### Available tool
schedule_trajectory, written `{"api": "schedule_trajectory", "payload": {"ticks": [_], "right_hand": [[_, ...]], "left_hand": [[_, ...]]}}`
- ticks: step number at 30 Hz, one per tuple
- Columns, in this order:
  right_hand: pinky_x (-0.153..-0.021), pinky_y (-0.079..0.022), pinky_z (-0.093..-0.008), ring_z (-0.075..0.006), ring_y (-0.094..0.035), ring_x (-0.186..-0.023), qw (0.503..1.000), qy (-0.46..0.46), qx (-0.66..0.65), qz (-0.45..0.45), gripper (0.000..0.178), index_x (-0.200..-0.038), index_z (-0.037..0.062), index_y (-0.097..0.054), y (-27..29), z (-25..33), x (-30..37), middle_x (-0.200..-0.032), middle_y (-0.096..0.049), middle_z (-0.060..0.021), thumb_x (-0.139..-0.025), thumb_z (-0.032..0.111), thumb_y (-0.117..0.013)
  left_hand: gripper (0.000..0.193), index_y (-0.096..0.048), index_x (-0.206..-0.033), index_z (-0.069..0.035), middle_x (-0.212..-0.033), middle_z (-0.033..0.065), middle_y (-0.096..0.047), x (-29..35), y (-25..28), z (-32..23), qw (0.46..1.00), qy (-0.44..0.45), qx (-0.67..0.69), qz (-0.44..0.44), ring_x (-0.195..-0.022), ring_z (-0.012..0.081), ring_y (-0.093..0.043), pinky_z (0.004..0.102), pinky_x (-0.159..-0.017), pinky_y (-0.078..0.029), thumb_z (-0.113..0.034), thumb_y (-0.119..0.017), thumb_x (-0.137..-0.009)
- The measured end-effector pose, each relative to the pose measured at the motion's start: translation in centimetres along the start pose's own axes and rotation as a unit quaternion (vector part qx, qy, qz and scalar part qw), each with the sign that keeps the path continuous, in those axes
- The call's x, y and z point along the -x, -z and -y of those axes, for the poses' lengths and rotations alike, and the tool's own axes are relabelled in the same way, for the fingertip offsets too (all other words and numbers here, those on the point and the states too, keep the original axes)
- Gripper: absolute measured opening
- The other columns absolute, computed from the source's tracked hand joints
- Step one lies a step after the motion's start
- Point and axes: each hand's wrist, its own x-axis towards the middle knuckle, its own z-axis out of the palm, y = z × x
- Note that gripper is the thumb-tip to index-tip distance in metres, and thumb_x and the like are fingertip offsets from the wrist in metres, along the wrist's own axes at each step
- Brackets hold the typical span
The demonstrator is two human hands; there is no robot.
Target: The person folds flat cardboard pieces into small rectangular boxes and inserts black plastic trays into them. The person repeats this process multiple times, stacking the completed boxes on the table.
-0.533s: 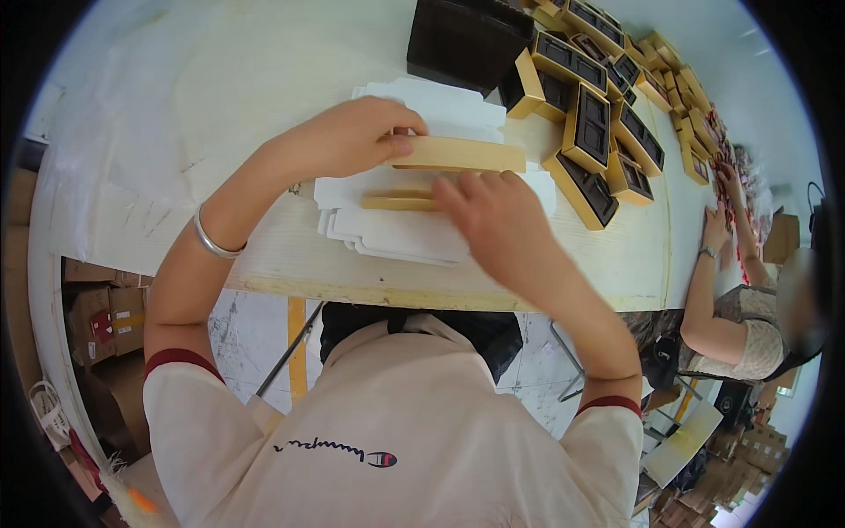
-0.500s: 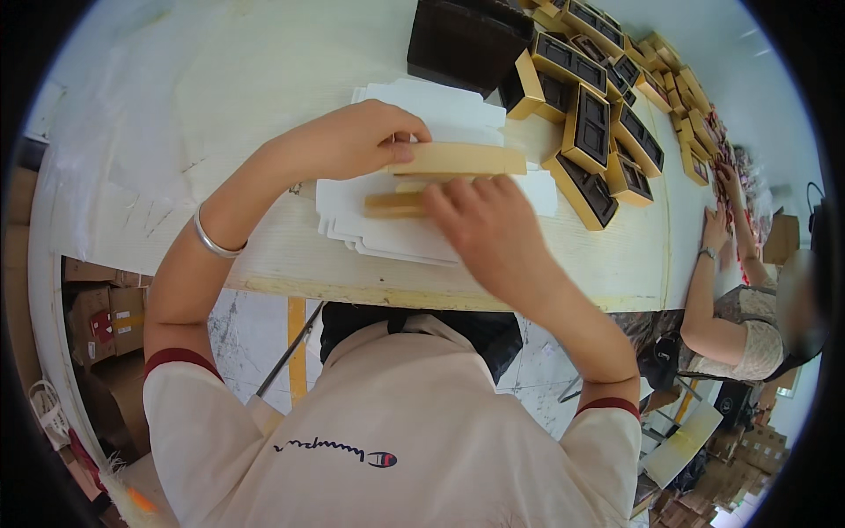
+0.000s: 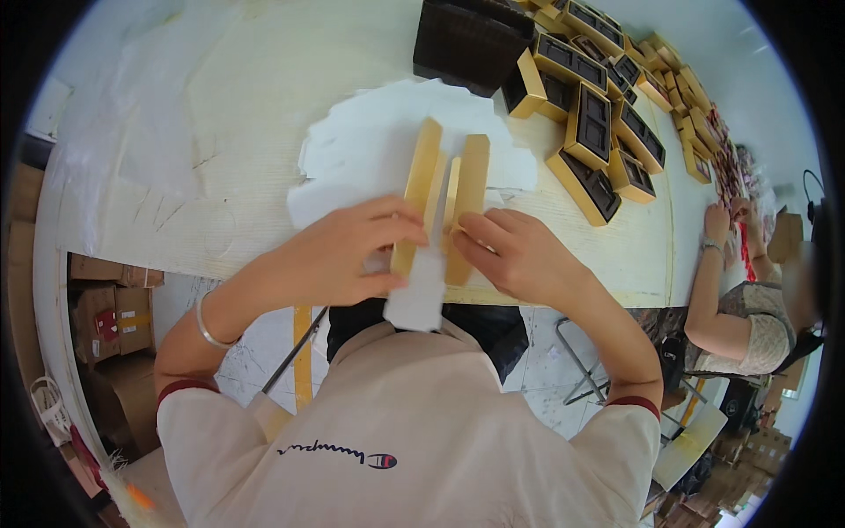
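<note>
A partly folded gold cardboard box (image 3: pixel 473 176) is between my hands, turned lengthwise away from me. Its two long gold sides stand up, and a white end flap (image 3: pixel 416 299) sticks out past the table's front edge. My left hand (image 3: pixel 365 242) pinches the left side near its close end, slightly blurred. On the right side, the fingers of my right hand (image 3: pixel 519 251) are closed against the gold wall. Beneath lies a spread stack of white cardboard blanks (image 3: pixel 352 145).
A dark brown bin (image 3: pixel 466 44) stands behind the blanks. Several gold boxes with black inserts (image 3: pixel 591 125) are heaped at the right. Clear plastic sheeting (image 3: pixel 132 114) lies at far left. Another person's hands (image 3: pixel 726 220) work at the right, near red items.
The gold box has turned from crosswise to lengthwise, and its white end flap now points toward me. My left hand has come down closer; the white blanks beneath have shifted.
</note>
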Motion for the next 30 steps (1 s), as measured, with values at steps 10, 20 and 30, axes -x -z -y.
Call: {"api": "schedule_trajectory", "payload": {"ticks": [10,20,30], "right_hand": [[-0.068,-0.047,-0.0355,-0.0272,-0.056,-0.081,0.973,-0.101,-0.115,-0.172,0.022,-0.08,0.0021,-0.062,1.5,1.5,0.3,-0.099,-0.055,-0.0106,-0.063,0.007,-0.075],[-0.063,-0.046,-0.0318,-0.0261,-0.056,-0.073,0.885,-0.269,-0.376,-0.058,0.012,-0.076,-0.0005,-0.06,2.2,1.1,-0.2,-0.086,-0.053,-0.0103,-0.073,-0.002,-0.071],[-0.066,-0.044,-0.0298,-0.0221,-0.055,-0.077,0.865,-0.231,-0.43,-0.117,0.017,-0.081,0.0002,-0.063,7.3,2.3,-0.1,-0.091,-0.055,-0.011,-0.071,0.002,-0.077]], "left_hand": [[0.019,-0.059,-0.077,-0.002,-0.095,0.0051,-0.059,-1.3,0.3,-0.5,0.973,-0.173,-0.094,-0.119,-0.081,0.0229,-0.058,0.0299,-0.068,-0.051,0.001,-0.073,-0.063],[0.019,-0.059,-0.072,-0.004,-0.093,0.0039,-0.058,-2.0,-0.4,0.5,0.98,0.061,0.189,0.0,-0.08,0.0138,-0.056,0.0265,-0.068,-0.046,-0.004,-0.078,-0.072],[0.023,-0.062,-0.077,-0.009,-0.09,0.0057,-0.06,-2.0,1.5,-3.5,0.961,-0.067,0.263,-0.051,-0.07,0.0116,-0.053,0.0244,-0.061,-0.043,-0.006,-0.083,-0.068]]}}
